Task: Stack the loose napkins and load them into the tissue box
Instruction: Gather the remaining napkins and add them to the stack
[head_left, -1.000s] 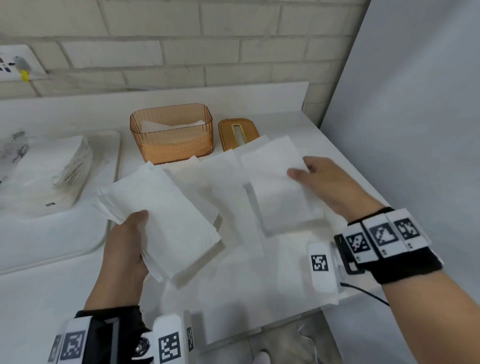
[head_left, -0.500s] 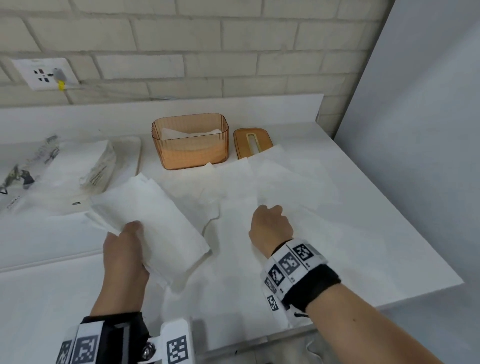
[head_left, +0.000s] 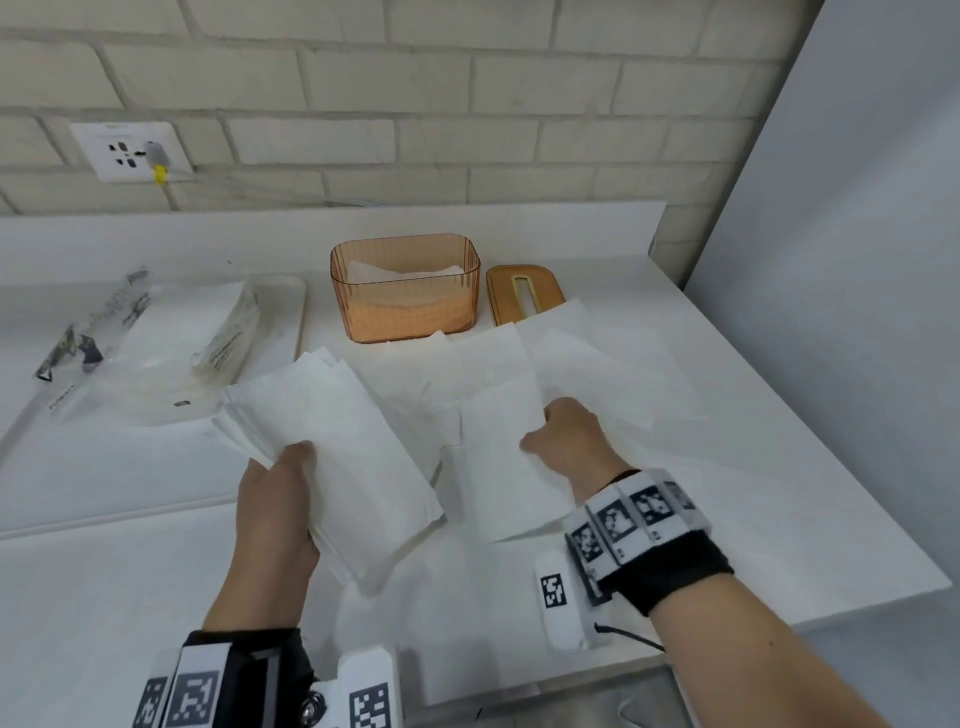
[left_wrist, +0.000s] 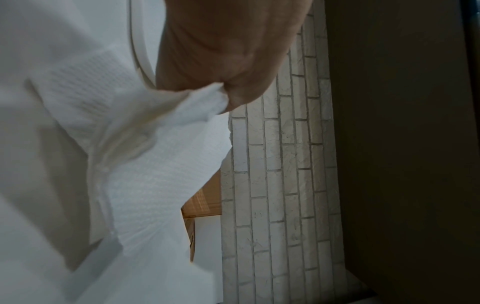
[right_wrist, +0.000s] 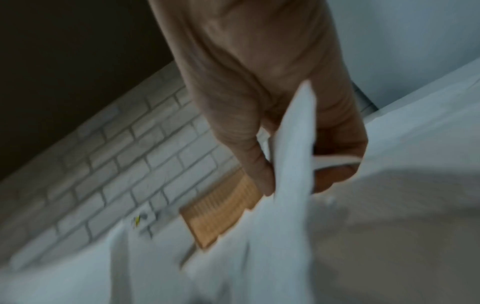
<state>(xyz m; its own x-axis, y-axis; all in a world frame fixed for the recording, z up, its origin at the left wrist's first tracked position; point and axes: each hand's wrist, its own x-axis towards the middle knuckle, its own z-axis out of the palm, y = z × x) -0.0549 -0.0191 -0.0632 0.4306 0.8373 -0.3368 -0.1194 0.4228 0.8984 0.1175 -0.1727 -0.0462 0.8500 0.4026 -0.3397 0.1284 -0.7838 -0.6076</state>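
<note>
— Surveying from the largest item down: we see the white stone counter (head_left: 753, 467) still strewn with loose white paper napkins (head_left: 597, 358), several overlapping sheets lying flat between us and the wall. How much would we say is done?

— Roughly half, by our judgement. Our left hand (head_left: 275, 499) grips a thick stack of gathered white napkins (head_left: 337, 447) by its near edge, thumb on top, held just above the counter. The translucent orange ribbed plastic tissue box (head_left: 405, 291) stands open near the wall, already holding some white paper at the bottom.

— And the right?

— Our right hand (head_left: 566, 436) pinches the edge of a single folded white napkin (head_left: 498, 457), fingers curled round it; the wrist view confirms paper caught between thumb and fingers (right_wrist: 337, 144).

— What remains?

— Adding that sheet to the stack, collecting those behind it, loading the lot into the box. The orange slotted lid (head_left: 524, 291) lies flat beside the box, partly under a napkin, not yet fitted.
</note>
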